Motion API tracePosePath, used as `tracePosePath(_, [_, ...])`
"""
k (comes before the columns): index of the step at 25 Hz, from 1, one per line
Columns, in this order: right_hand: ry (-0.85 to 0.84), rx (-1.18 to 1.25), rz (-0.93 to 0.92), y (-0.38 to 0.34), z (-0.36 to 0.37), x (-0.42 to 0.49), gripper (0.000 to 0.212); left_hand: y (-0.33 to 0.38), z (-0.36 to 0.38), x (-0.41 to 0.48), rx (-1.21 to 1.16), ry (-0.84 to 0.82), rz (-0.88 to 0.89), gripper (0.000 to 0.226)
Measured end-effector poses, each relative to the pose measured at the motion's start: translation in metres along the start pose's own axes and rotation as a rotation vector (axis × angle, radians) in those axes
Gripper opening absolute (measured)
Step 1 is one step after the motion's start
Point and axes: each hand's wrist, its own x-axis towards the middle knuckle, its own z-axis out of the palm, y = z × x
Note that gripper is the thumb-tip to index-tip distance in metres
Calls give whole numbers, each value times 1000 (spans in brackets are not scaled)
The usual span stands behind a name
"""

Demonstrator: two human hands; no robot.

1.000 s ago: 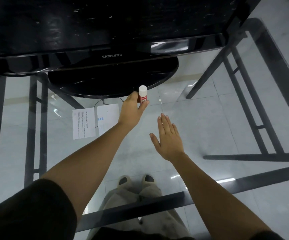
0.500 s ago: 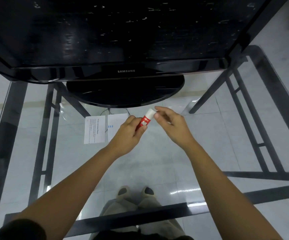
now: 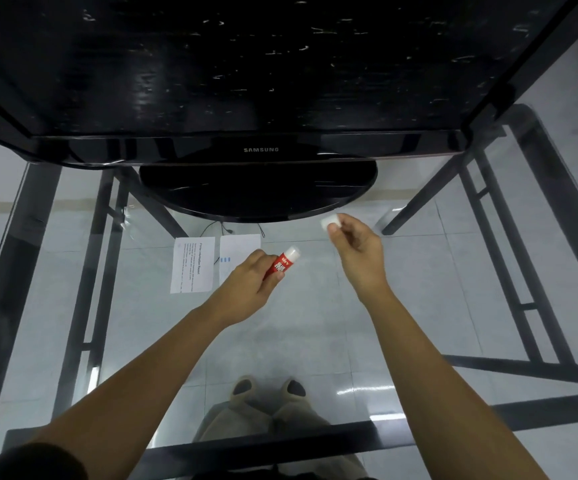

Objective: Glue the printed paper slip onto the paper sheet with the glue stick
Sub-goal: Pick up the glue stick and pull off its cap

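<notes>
My left hand (image 3: 249,289) grips a red glue stick (image 3: 282,264), tilted with its white uncapped tip pointing up and right. My right hand (image 3: 357,247) is off to the right and pinches the white cap (image 3: 330,221) between fingertips. Two papers lie flat on the glass table, left of my left hand: a printed slip with lines of text (image 3: 192,265) and, beside it, a mostly blank sheet with small blue marks (image 3: 237,256), partly hidden by my left hand.
A large black Samsung monitor (image 3: 260,81) stands at the back on an oval base (image 3: 256,188). The glass tabletop (image 3: 419,289) has a dark metal frame (image 3: 530,237) beneath it. My feet and the tiled floor show through the glass.
My left hand lifted the glue stick from near the monitor base. My right hand came in, took the cap off and moved away to the right with it.
</notes>
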Motion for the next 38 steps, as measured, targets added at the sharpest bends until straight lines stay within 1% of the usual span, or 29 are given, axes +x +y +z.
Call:
tracePosePath(2, [44,-100,-21,12,0,11,22,-7,0,-4,12,7,-19,35])
tracePosePath(5, [-15,-296,-66,30,3,22,31,-9,-5,-3,18,58,-16,34])
tracePosePath(9, [-90,-503,-85,46,5,35,27,-12,-13,1,21,101,-28,32])
tracePosePath(13, [-86,-545,-92,51,5,36,33,-14,-13,1,15,117,-37,32])
tracePosePath(17, [-117,-550,-46,52,3,38,50,-11,-10,2,1,106,-25,34])
tracePosePath(20, [-101,-511,-22,48,-1,35,56,-5,-11,3,-28,113,-21,36])
tracePosePath(22, [-43,-465,-28,38,-3,26,56,0,-15,3,-67,148,-28,38])
tracePosePath(23, [-11,-443,-50,31,-3,20,52,4,-18,3,-112,174,-44,39])
tracePosePath(25, [28,-390,-118,12,1,6,38,16,-27,1,-266,244,-92,34])
tracePosePath(27, [-10,-294,-127,-13,6,-8,26,29,-38,-1,-398,330,-104,24])
tracePosePath(30, [-156,-173,-72,-54,10,-24,25,48,-56,-5,-435,452,-51,23])
tracePosePath(33, [-173,-87,-54,-83,13,-33,30,61,-66,-12,-472,482,-9,21])
tracePosePath(35, [-181,-3,-43,-98,15,-39,32,66,-69,-20,-492,481,17,24])
tracePosePath(38, [-243,46,-61,-113,17,-46,28,70,-71,-29,-501,487,28,24])
